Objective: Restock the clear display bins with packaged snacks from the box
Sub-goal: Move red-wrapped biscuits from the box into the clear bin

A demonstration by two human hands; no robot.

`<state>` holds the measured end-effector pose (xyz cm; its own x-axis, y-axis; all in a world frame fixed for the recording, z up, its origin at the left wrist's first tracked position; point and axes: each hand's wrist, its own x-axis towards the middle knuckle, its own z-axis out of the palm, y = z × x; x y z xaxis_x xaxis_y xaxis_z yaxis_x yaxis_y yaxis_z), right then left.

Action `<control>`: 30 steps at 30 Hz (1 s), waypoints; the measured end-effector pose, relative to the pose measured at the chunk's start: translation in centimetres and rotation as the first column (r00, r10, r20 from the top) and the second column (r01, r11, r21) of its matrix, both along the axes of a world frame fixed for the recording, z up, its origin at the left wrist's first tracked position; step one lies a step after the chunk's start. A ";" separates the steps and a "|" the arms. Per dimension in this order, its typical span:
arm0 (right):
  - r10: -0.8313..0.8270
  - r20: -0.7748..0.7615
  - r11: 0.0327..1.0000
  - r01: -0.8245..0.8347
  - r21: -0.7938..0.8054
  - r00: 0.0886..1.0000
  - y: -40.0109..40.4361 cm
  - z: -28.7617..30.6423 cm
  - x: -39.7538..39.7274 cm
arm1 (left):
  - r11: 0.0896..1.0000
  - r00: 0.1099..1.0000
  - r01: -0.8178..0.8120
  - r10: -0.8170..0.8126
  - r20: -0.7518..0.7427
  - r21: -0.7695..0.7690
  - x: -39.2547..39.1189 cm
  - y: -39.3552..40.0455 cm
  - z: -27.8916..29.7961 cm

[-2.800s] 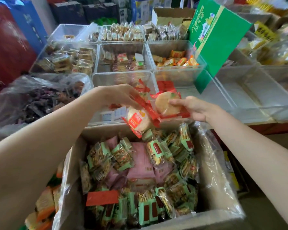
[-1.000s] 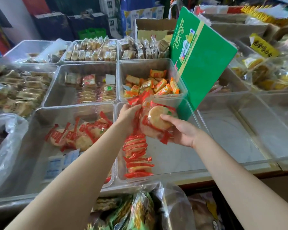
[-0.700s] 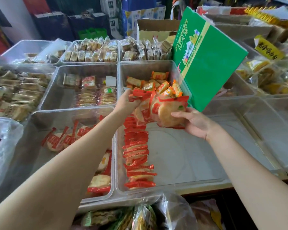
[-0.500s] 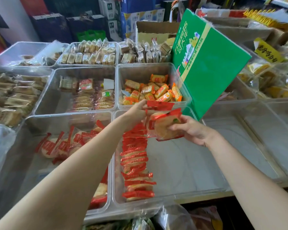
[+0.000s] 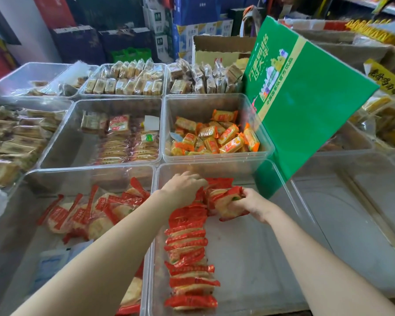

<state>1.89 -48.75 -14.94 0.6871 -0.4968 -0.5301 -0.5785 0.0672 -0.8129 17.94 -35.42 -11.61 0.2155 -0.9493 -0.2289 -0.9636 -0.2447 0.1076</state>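
Both my hands are down inside a clear bin (image 5: 281,179) in the front row. My right hand (image 5: 249,205) grips a stack of red-wrapped round rice crackers (image 5: 224,199). My left hand (image 5: 184,187) curls over the same stack from the left side. The stack sits at the far end of a row of red cracker packs (image 5: 188,249) that stand on edge along the bin's left side. The snack box is out of view.
The neighbouring front-left bin (image 5: 91,172) holds loose red cracker packs (image 5: 89,213). Behind are bins of orange packs (image 5: 214,137), biscuits and brown bars. A green carton (image 5: 306,99) leans over the bin's right rear corner. More clear bins (image 5: 351,201) lie to the right.
My hands carried the red packs from the box up over the bin, then lowered them into it, down onto the far end of the row.
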 end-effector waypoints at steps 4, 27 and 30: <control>-0.093 0.044 0.988 0.087 0.124 0.995 0.0 -0.7 0.4 | 1.000 0.999 0.005 -0.005 0.032 0.007 -0.3 0.2 -1.0; -0.180 -0.080 0.960 0.157 -0.233 0.980 2.3 -2.0 1.1 | 0.976 0.987 0.160 -0.159 0.022 -0.151 -2.4 -0.2 -1.5; -0.156 -0.073 0.942 0.126 -0.312 0.985 1.7 -1.4 0.0 | 0.994 0.998 0.060 -0.063 -0.021 -0.095 -2.9 -0.3 -2.0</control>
